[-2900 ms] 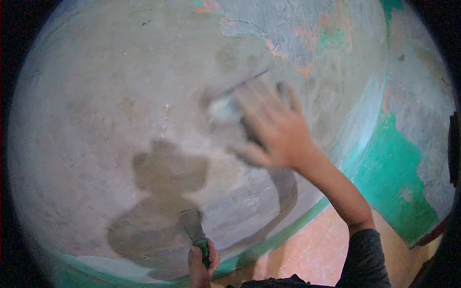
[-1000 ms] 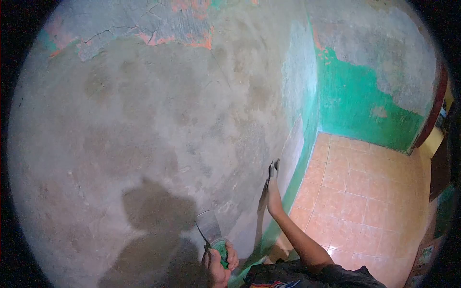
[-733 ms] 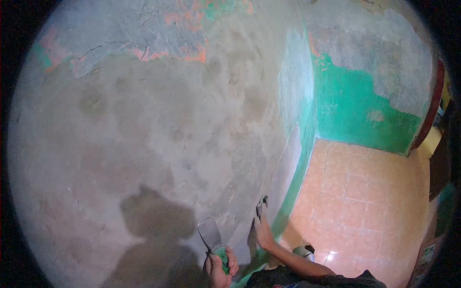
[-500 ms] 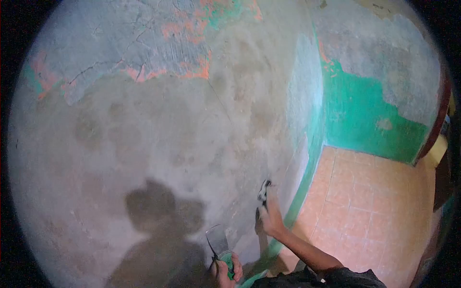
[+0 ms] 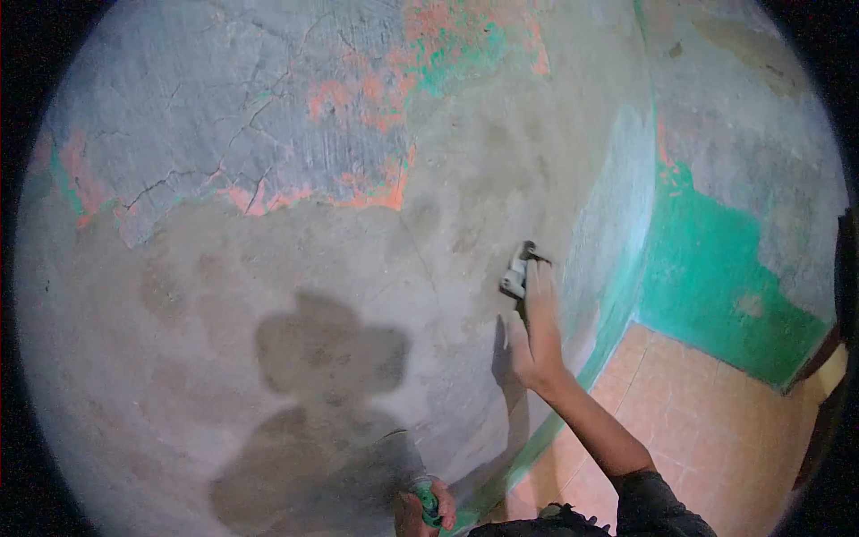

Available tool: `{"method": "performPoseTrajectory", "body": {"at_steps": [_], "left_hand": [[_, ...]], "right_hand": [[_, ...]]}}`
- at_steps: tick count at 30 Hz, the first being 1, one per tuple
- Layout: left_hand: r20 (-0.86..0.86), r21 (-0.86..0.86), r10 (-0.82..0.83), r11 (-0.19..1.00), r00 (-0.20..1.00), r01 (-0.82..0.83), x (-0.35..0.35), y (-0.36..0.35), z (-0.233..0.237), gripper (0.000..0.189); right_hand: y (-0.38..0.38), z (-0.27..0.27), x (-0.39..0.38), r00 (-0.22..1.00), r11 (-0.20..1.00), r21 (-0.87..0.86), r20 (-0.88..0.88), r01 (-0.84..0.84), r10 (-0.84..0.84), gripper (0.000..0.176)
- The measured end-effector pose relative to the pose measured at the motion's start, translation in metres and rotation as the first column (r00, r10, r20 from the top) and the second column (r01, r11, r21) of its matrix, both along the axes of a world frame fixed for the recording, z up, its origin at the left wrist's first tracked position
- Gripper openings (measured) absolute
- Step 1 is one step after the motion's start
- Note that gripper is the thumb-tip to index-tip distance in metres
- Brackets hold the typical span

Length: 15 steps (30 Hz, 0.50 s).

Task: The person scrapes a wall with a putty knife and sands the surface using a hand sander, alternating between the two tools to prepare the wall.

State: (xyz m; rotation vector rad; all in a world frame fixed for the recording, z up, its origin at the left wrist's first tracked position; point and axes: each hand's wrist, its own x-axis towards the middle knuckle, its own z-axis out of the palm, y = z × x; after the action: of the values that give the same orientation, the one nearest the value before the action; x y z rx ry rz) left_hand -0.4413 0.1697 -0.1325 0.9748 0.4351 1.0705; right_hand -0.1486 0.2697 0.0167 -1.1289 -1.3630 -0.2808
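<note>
My right hand [image 5: 539, 322] is stretched up against the grey plaster wall [image 5: 224, 277], fingers over a small hand sander [image 5: 515, 272] with a light grey body and dark ends. The sander lies against the wall, and part of it is hidden under the fingers. At the bottom of the view, my left hand [image 5: 442, 503] is closed around the green handle of a putty knife [image 5: 427, 504]. Its wide blade points up and blends into the shadow on the wall.
Cracked bluish plaster with orange and green paint remnants [image 5: 358, 192] covers the upper wall. To the right, a side wall carries green paint [image 5: 707, 268] above a pinkish tiled floor [image 5: 671, 403]. A head-and-shoulders shadow [image 5: 331, 349] falls on the wall.
My right hand has moved up the wall with the sander. My left hand and the putty knife sit slightly lower in view. The camera view has tilted upward and shifted left.
</note>
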Motion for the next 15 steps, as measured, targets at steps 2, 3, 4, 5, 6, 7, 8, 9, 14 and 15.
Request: {"method": "performPoseTrajectory", "body": {"at_steps": [2,3,4,5,6,7,8,9,14,15], "left_hand": [[0.192,-0.136,-0.064,0.986,0.979,0.092,0.005,0.006,-0.013,0.043],[0.331,-0.293,-0.064,0.941,0.941,0.167,0.001,0.009,-0.045,0.043],[0.461,-0.430,-0.038,0.865,0.887,0.260,0.006,0.008,-0.046,0.043],[0.369,-0.342,-0.012,0.928,0.929,0.147,0.011,0.004,-0.048,0.043],[0.281,-0.235,0.029,0.971,0.959,0.039,0.028,-0.003,-0.019,0.043],[0.197,-0.118,0.085,0.991,0.977,-0.063,0.042,-0.009,0.003,0.044],[0.196,-0.132,0.093,0.989,0.976,-0.067,0.051,-0.012,0.014,0.044],[0.196,-0.146,0.101,0.987,0.976,-0.072,0.058,-0.015,0.022,0.045],[0.092,-0.166,0.256,0.957,0.962,-0.239,0.086,-0.022,0.030,0.049],[0.065,-0.143,0.268,0.956,0.961,-0.256,0.088,-0.022,0.030,0.049]], "right_hand": [[-0.003,0.025,0.002,0.956,0.999,0.035,0.292,-0.038,0.026,0.071],[-0.009,0.036,0.002,0.883,0.998,0.028,0.468,-0.055,0.035,0.071],[-0.012,0.042,0.005,0.779,0.997,0.016,0.625,-0.069,0.044,0.072],[-0.007,0.051,0.012,0.808,0.998,0.048,0.589,-0.028,-0.006,0.071],[0.004,0.067,0.023,0.832,0.997,0.080,0.552,0.015,-0.057,0.071],[0.013,0.080,0.033,0.851,0.992,0.108,0.515,0.057,-0.105,0.071],[0.018,0.089,0.037,0.881,0.987,0.149,0.456,0.066,-0.128,0.073],[0.022,0.096,0.038,0.907,0.979,0.186,0.396,0.077,-0.146,0.075],[0.004,0.067,0.033,0.719,0.989,0.063,0.693,-0.133,0.053,0.073],[0.006,0.068,0.042,0.726,0.994,0.066,0.687,-0.085,0.017,0.072]]}}
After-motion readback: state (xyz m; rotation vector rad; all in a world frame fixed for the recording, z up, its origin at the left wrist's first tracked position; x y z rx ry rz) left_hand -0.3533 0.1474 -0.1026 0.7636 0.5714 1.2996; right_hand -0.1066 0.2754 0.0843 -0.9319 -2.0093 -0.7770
